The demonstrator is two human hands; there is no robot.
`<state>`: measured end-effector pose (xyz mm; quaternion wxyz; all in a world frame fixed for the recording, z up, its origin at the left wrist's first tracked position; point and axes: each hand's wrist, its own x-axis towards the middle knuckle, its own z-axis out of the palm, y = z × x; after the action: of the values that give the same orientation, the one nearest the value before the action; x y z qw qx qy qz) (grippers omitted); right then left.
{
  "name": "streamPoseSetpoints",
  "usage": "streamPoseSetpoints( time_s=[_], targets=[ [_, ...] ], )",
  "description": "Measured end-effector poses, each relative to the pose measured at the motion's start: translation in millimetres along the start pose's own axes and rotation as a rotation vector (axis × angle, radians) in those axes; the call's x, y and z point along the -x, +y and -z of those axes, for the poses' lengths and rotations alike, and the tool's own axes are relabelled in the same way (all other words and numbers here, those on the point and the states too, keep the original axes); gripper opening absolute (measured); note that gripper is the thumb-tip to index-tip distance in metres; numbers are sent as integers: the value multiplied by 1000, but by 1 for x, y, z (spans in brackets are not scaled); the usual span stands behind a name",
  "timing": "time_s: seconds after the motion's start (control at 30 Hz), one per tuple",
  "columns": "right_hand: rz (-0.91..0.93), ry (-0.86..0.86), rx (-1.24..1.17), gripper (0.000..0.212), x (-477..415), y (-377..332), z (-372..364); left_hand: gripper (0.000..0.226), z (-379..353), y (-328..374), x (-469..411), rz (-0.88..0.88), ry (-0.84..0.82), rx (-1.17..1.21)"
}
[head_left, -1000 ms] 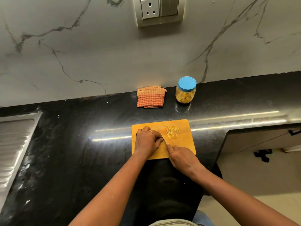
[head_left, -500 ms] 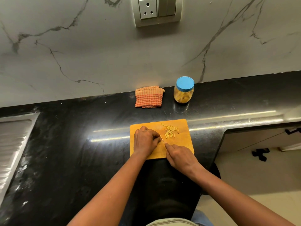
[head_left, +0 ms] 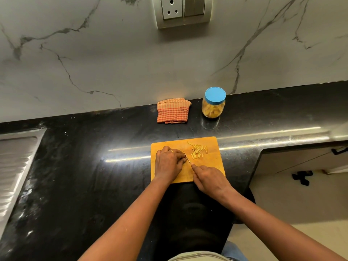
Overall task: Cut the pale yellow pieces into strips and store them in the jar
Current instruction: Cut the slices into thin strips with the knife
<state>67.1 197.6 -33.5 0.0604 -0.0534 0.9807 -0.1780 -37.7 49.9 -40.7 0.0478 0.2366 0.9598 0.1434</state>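
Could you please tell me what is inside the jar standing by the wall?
Through the clear wall of the jar, pale yellow pieces show, piled in its lower part. The blue lid is on and covers the top, so anything right beneath it is hidden.

A thin gold-coloured ring (head_left: 171, 151) circles one finger of the left hand (head_left: 168, 163). The forearms (head_left: 131, 219) are bare. Below them shows a pale beige garment (head_left: 197, 257), with blue fabric (head_left: 234, 249) just beside it.
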Motion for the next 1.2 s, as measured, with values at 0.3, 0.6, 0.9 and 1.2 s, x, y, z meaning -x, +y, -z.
streamPoseSetpoints(
  time_s=[0.3,0.6,0.9,1.2],
  targets=[
    [-23,24,-9,46,-1,-5,-4,27,6,-1,-4,-80,-32,-73],
    [-11,5,-48,46,-1,-2,-6,25,5,-1,-4,-127,-34,-81],
    [16,-84,68,44,-9,-7,0,24,4,-1,-4,-123,-40,-87],
    [5,-97,138,48,3,-7,-1,27,12,-1,-9,-96,-63,-117]
  ],
)
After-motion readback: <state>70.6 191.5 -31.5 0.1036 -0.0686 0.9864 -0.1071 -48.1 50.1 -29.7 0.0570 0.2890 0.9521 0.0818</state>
